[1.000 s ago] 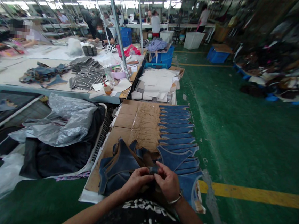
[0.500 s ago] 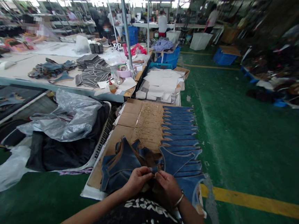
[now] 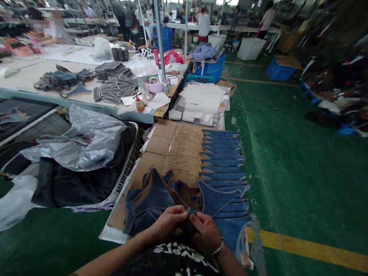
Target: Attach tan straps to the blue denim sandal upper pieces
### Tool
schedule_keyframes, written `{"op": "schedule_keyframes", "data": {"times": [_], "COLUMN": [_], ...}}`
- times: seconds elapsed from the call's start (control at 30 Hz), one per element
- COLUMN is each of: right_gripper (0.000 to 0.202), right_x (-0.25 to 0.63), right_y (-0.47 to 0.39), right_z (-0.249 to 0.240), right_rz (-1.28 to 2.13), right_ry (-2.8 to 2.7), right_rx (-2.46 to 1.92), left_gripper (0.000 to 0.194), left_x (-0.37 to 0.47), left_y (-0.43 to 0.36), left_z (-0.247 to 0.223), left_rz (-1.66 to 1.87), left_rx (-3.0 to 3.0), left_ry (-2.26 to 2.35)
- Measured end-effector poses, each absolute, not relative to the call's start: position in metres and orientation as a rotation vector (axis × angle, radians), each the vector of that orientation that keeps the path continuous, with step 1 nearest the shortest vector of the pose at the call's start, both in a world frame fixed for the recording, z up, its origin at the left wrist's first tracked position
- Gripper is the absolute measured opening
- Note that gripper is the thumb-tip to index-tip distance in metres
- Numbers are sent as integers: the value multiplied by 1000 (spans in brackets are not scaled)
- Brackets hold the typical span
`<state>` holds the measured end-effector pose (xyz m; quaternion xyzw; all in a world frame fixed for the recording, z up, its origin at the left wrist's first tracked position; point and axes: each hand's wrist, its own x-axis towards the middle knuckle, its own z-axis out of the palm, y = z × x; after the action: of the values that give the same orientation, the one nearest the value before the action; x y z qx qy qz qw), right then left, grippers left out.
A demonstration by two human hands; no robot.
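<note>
Close to my body, my left hand (image 3: 172,220) and my right hand (image 3: 206,230) pinch the same blue leather piece (image 3: 191,211) between thumbs and fingers, their fingertips almost touching. Much of that piece is hidden by the hands and hangs down in front of my dark shirt. A loose pile of blue pieces with brown undersides (image 3: 153,195) lies to the left of the hands on a cardboard sheet (image 3: 158,142). Along the right edge of the cardboard, blue pieces (image 3: 223,163) overlap in a row. One wide blue piece (image 3: 216,196) lies on top at the near end.
At the left stands a bin with dark cloth (image 3: 67,185) and clear plastic (image 3: 90,142). Beyond it, a long table (image 3: 22,72) holds grey pieces (image 3: 115,89) and a glue bottle (image 3: 139,104). White sheets (image 3: 200,98) lie behind the cardboard. People work farther back.
Both hands stay pinched on the blue piece, which has shifted slightly between them. The view has tilted a little, so the background sits slightly further right.
</note>
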<state>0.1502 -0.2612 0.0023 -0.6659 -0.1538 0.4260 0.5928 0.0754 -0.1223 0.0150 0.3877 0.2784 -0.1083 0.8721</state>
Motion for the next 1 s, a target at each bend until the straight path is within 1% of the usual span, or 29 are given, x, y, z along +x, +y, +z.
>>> {"op": "schedule_keyframes", "data": {"times": [0.1, 0.2, 0.3, 0.4, 0.5, 0.63, 0.77, 0.87, 0.9, 0.93, 1.0], "right_gripper": [44, 39, 32, 29, 28, 25, 27, 23, 24, 30, 48], "right_x": [153, 157, 158, 159, 160, 164, 168, 169, 169, 169, 169], "right_y": [-260, -257, -255, -255, -255, -252, -248, -245, -245, -247, -253], "right_z": [9, 19, 27, 29, 25, 21, 22, 22, 21, 20, 13], "right_rz": [1121, 1147, 1083, 993, 915, 925, 863, 922, 961, 1008, 1082], "right_ry": [-291, -332, -316, -251, -259, -336, -209, -176, -164, -161, -217], "right_rx": [-1402, -1419, -1448, -1473, -1508, -1568, -1592, -1441, -1375, -1311, -1232], "left_gripper": [32, 33, 34, 34, 25, 17, 26, 26, 26, 27, 28], "left_x": [78, 78, 74, 70, 69, 74, 78, 81, 83, 86, 95], "left_y": [-119, -116, -113, -109, -107, -104, -101, -99, -97, -95, -90], "left_z": [19, 20, 16, 6, -1, 3, 11, 15, 18, 22, 31], "left_rz": [-229, -240, -268, -341, -380, -335, -315, -417, -449, -463, -406], "left_rx": [932, 965, 987, 1108, 1331, 1566, 1642, 1468, 1379, 1289, 1121], "left_ry": [583, 602, 531, 373, 295, 143, 111, 195, 220, 248, 323]}}
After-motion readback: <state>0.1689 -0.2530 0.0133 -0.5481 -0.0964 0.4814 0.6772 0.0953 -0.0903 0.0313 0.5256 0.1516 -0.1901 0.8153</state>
